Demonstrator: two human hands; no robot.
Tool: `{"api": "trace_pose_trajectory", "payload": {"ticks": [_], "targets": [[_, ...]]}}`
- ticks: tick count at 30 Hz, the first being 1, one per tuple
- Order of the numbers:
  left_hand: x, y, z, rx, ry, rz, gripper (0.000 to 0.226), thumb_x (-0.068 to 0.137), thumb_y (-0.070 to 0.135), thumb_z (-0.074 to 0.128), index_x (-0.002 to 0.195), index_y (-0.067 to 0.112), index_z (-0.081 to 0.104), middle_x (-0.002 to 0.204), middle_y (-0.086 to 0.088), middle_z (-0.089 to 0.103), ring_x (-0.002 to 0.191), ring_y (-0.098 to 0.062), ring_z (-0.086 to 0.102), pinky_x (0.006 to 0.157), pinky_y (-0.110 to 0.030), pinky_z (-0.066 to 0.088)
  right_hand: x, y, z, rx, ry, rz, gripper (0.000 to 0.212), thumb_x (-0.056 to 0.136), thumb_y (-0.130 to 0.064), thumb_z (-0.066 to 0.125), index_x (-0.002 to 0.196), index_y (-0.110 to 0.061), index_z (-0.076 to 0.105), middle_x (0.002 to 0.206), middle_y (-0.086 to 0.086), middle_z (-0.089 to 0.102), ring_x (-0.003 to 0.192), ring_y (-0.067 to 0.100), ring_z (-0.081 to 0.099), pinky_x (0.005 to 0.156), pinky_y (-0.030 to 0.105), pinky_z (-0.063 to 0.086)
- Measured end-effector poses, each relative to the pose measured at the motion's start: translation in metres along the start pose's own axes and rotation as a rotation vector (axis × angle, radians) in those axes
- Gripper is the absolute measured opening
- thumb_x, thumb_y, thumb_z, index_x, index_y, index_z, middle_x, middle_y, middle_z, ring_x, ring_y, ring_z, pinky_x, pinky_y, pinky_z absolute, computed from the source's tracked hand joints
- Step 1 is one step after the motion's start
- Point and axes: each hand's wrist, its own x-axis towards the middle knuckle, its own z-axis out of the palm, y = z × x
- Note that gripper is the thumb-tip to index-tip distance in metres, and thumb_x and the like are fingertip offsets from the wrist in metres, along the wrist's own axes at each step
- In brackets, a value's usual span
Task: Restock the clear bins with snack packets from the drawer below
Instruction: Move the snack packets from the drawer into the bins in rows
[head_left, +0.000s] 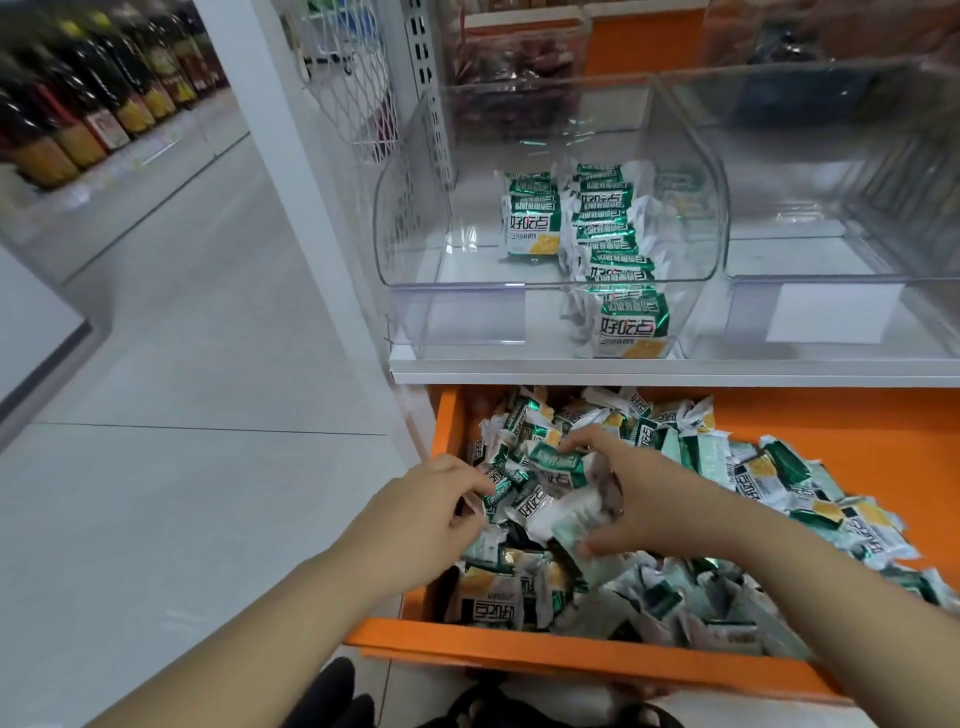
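Observation:
An orange drawer (545, 647) stands pulled out below the shelf, heaped with green-and-white snack packets (779, 483). My right hand (644, 499) curls around a small bunch of packets (563, 491) over the heap's left part. My left hand (431, 506) pinches at the bunch's left side, touching a packet edge. Above, the left clear bin (415, 291) holds two rows of the same packets (608, 249), standing on edge toward its right half. The right clear bin (831, 280) holds no packets.
A white shelf edge (623, 371) overhangs the drawer's back. A white wire rack (348, 88) hangs at the unit's left end. Bottles line a shelf (78, 119) across the aisle at top left. Grey floor tiles lie to the left.

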Motion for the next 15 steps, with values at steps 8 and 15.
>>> {"api": "trace_pose_trajectory", "payload": {"ticks": [8,15], "targets": [[-0.025,0.058,-0.038,-0.487,-0.008,-0.050,0.019,0.092,0.038,0.058,0.110,0.033,0.060,0.100,0.013,0.065,0.088,0.001,0.061,0.082,-0.021,0.050,-0.032,-0.051,-0.019,0.158,0.268,-0.183,0.076,0.065,-0.028,0.087,0.111,-0.050,0.031,0.081,-0.005,0.054,0.064,0.004,0.057,0.054,0.017,0.046],[-0.036,0.084,-0.050,-0.759,0.184,-0.081,0.013,0.091,0.031,0.063,0.104,0.032,0.065,0.097,0.006,0.071,0.092,-0.015,0.066,0.092,-0.045,0.051,-0.057,-0.067,-0.036,0.274,0.395,-0.228,0.070,0.068,-0.030,0.084,0.114,-0.053,0.036,0.082,-0.005,0.051,0.060,0.000,0.055,0.059,0.018,0.050]]}}
